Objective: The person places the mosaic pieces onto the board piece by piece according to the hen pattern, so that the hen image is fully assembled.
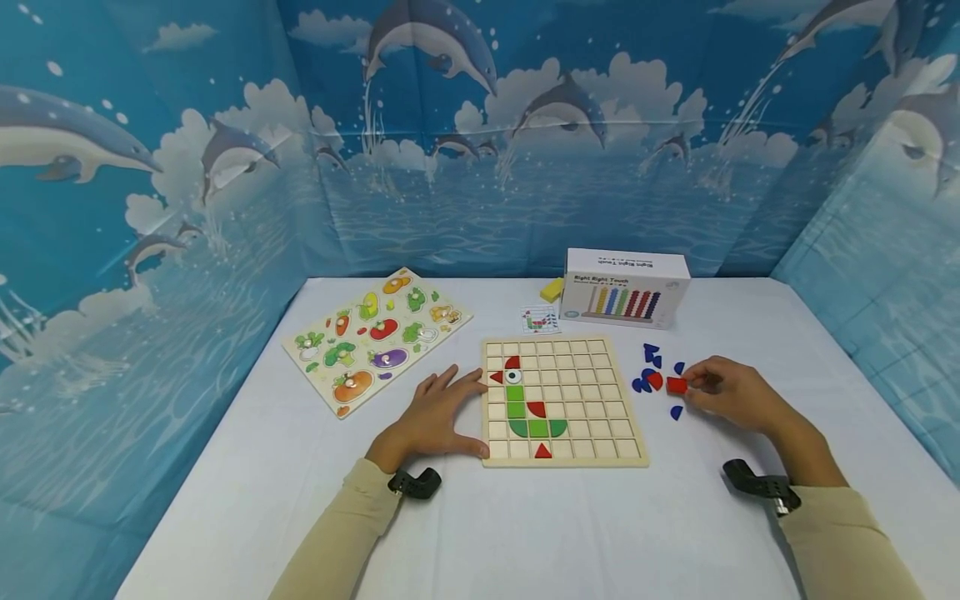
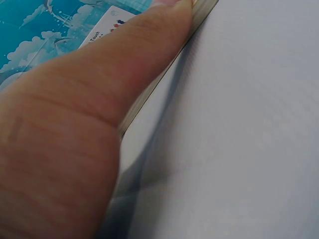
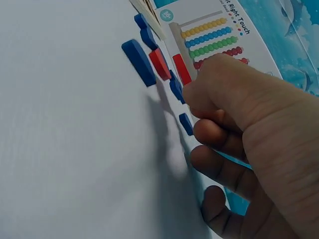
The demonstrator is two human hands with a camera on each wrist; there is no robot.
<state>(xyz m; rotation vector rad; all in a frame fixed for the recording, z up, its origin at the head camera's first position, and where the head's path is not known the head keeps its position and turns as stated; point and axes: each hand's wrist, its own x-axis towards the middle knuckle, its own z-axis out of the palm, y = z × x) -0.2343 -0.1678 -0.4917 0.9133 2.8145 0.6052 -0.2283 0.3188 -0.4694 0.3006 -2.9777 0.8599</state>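
Red square wooden tile [image 1: 677, 385], pinched by the right hand [image 1: 731, 393], sits right of the gridded wooden board [image 1: 564, 402]; lifting it straight avoids scattering blue pieces [image 1: 648, 367]. Left hand [image 1: 435, 417], fingers spread, steadies the board's left edge.

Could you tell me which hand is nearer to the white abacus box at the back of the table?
Right. The right hand lies in front of the white abacus box; the left hand rests farther away, beyond the grid board.

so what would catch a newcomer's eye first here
The wooden grid board at the table's middle, with a bird shape in green and red tiles at its left. The left hand rests against its left edge, while the right hand pinches a red tile among loose blue pieces.
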